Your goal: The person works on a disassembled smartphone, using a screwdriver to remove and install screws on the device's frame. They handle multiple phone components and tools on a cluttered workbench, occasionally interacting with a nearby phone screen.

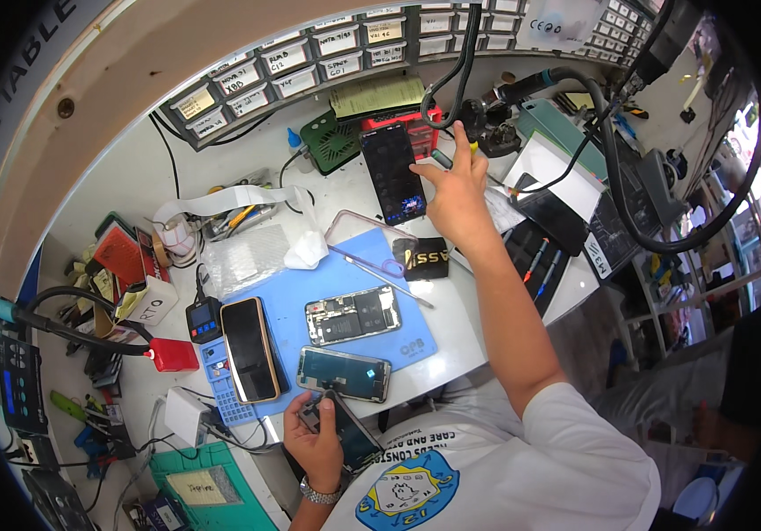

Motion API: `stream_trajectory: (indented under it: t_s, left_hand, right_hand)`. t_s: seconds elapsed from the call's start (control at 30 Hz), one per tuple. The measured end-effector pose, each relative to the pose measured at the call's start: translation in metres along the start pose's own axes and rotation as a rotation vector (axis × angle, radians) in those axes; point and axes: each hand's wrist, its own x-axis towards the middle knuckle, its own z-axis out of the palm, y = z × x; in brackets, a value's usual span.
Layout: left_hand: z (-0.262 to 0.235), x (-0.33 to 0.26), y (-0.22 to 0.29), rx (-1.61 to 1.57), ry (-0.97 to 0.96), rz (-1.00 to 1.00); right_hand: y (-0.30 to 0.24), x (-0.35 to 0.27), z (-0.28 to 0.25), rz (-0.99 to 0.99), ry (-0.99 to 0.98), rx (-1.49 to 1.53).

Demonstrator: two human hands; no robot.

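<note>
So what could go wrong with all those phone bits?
The dark piece in the left hand might slip and fall. The opened phone lies uncovered, so dust or a knock could harm it. The loose panel, near the table's edge, might get bumped off.

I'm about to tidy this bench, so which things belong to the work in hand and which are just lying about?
Likely in the work:
dark phone-like piece, in the left hand
phone with lit screen, at the right hand
opened phone, on the blue mat

Apparently just lying about:
gold-edged phone
clear plastic wrap
crumpled white wad
red container
</note>
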Motion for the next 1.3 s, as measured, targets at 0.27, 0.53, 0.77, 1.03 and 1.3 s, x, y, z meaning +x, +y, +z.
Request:
stream_trajectory:
  t_s: [0.27,0.53,0.77,1.03,1.3]
  left_hand:
    - [0.004,0.000,0.008,-0.013,-0.009,-0.019]
    - [0.002,0.000,0.004,0.007,-0.006,-0.007]
    - [0.002,0.000,0.005,-0.006,-0.017,-0.021]
    - [0.001,0.000,0.003,0.001,-0.011,-0.001]
    - [0.003,0.000,0.006,-0.012,-0.013,-0.009]
  right_hand:
    - [0.008,-0.002,-0.009,-0.006,-0.129,-0.065]
    - [0.007,-0.001,-0.005,-0.024,-0.277,-0.124]
    - [0.007,0.001,0.012,-0.063,-0.068,-0.067]
    - [-0.006,0.005,0.011,-0.061,-0.063,-0.022]
    - [-0.006,0.006,0.017,-0.096,-0.077,-0.011]
